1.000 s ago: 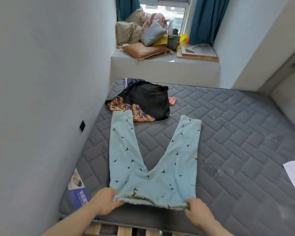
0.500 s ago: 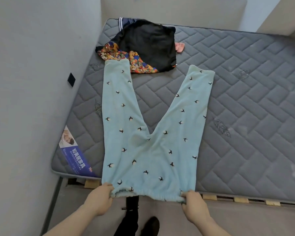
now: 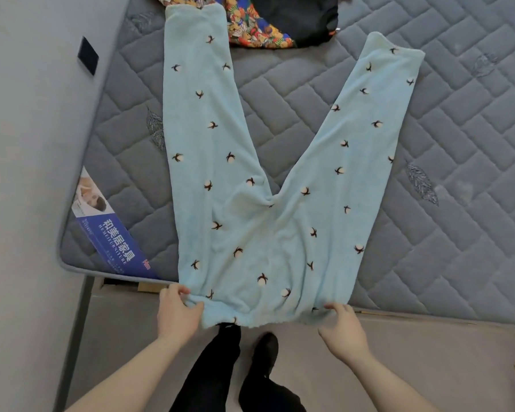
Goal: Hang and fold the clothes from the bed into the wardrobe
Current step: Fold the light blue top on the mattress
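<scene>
Light blue fleece trousers (image 3: 259, 239) with small dark flower marks lie spread on the grey quilted mattress (image 3: 446, 233), legs apart in a V pointing away from me. The waistband hangs over the mattress's near edge. My left hand (image 3: 177, 315) pinches the waistband's left corner. My right hand (image 3: 344, 331) grips the right corner, fingers curled into the cloth. A black garment (image 3: 298, 16) and a bright patterned garment (image 3: 250, 28) lie beyond the left trouser leg at the top.
A grey wall (image 3: 27, 144) with a small black plate (image 3: 87, 55) runs along the mattress's left side. A blue printed label (image 3: 113, 233) sits on the mattress corner. My dark-clothed legs (image 3: 244, 373) stand on the floor below the bed edge.
The view has tilted down and closer. The trousers slid toward me, so the waistband now hangs off the mattress edge. Both hands keep hold of its corners.
</scene>
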